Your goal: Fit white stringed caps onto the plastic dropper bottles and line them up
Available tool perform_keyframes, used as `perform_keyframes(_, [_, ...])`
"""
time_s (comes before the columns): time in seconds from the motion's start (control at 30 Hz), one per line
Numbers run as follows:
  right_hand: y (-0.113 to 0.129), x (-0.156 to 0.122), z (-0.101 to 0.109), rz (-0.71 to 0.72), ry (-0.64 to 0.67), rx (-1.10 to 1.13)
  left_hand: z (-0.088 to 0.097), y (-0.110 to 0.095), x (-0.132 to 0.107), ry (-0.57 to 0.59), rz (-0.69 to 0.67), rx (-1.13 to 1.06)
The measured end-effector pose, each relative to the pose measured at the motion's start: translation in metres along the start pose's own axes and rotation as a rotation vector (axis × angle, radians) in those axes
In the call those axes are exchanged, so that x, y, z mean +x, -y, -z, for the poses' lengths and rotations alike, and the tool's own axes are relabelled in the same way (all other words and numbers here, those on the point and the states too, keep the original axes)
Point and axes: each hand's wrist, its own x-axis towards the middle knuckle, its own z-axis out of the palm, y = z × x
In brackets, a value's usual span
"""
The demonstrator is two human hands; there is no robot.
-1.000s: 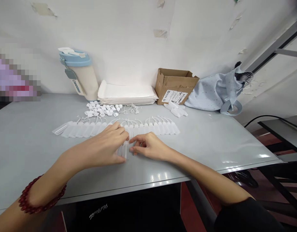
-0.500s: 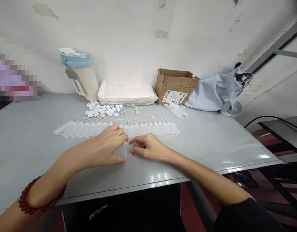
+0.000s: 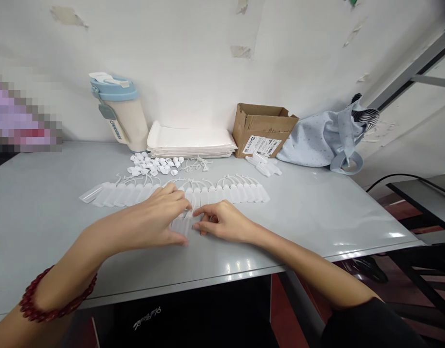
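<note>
Clock: 12 = wall, centre = work btwn hands.
Clear slim plastic tubes (image 3: pixel 182 225): at centre, flat on glossy grey tabletop (image 3: pixel 302 217), side by side; prob. v. light, stiffish, slippery, may roll or skid if nudged.
Where to hold: ends look best, thumb one end, fingertip the other; hard squeeze might dent thin walls (guess).
Bare left hand (image 3: pixel 144 220): 9 o'clock, curled over tubes, thumb at near end, finger at far end; firm pinch or just resting, can't tell.
Bare right hand (image 3: pixel 227 222): 3 o'clock, thumb + index tips parted just beside tubes, nothing visible btwn; contact unclear.
Row of translucent tubes w/ thin white loops (image 3: pixel 240 193): arc approx. 10 to 2; loops prob. soft, bendy, could snag.
Small white plastic caps (image 3: pixel 153 165): heap at 11; prob. feather-light, easily scattered.
Loose clear tubes (image 3: pixel 264 165): approx. 2, by open brown cardboard box (image 3: pixel 269 124).
Hidden: left hand covers part of row + most of centre tubes, so no count; right hand's curled fingers; box interior.
Hard to see: clear plastic vs grey top, edges faint; far 9–10 corner pixelated.
Cut off: both arms at frame edge.
</note>
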Motion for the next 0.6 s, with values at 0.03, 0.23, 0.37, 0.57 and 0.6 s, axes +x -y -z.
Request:
perform_keyframes(0.03, [0.000, 0.000, 0.000, 0.000, -0.001, 0.000, 0.002, 0.001, 0.000, 0.037, -0.003, -0.015])
perform_keyframes(0.23, [-0.002, 0.000, 0.000, -0.005, 0.001, 0.005, 0.007, 0.009, -0.003, 0.038, 0.039, -0.044])
perform_keyframes(0.37, [-0.001, -0.001, 0.006, -0.009, -0.020, 0.052, 0.012, 0.013, 0.005, -0.060, 0.114, -0.012])
perform_keyframes(0.57, [-0.001, -0.001, 0.035, -0.045, -0.143, 0.143, 0.028, 0.027, 0.033, -0.213, 0.200, 0.034])
perform_keyframes(0.6, [-0.002, -0.002, 0.041, -0.055, -0.185, 0.152, 0.029, 0.031, 0.039, -0.225, 0.196, 0.055])
